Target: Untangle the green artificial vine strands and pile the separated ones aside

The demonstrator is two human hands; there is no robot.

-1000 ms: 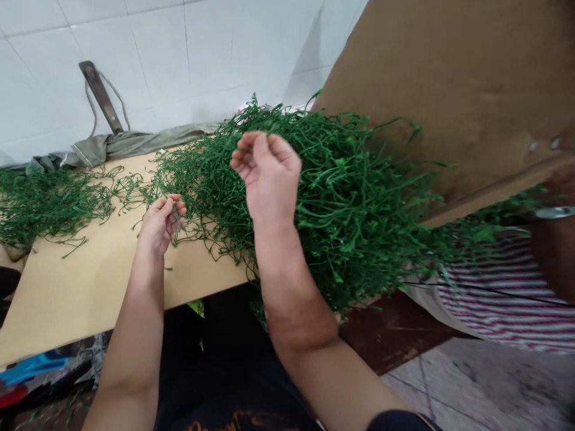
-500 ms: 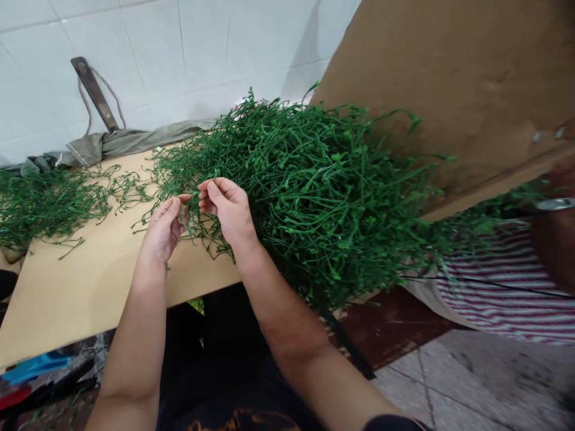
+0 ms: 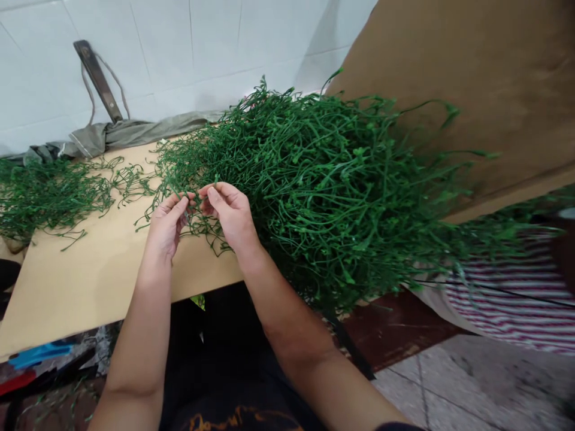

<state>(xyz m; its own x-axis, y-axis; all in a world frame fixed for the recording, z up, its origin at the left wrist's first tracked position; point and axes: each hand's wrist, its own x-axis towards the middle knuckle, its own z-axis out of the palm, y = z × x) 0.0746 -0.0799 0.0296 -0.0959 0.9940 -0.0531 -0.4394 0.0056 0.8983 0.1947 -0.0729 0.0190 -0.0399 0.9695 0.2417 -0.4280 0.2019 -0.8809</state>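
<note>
A large tangled heap of thin green stems with small buds (image 3: 323,185) fills the middle and right of the head view. At its left edge my left hand (image 3: 169,218) and my right hand (image 3: 227,209) come close together over the board. Both hands are closed in a pinch, fingertips nearly touching. Between them is a short piece of green stem (image 3: 184,196), gripped by my left fingers. Another bit of green shows at my right thumb and forefinger; its lower part is hidden. Loose stems (image 3: 204,227) lie just below the hands.
A smaller pile of stems (image 3: 49,194) lies at the left of the tan board (image 3: 81,281). Behind it are a grey cloth (image 3: 153,129) and a dark wooden bar (image 3: 97,81) by the tiled wall. A brown panel (image 3: 471,78) leans at right, near a person in striped clothing (image 3: 507,293).
The view has shifted slightly, moving the heap rightward in it. My hands have come closer together, and green now shows at both sets of fingertips.
</note>
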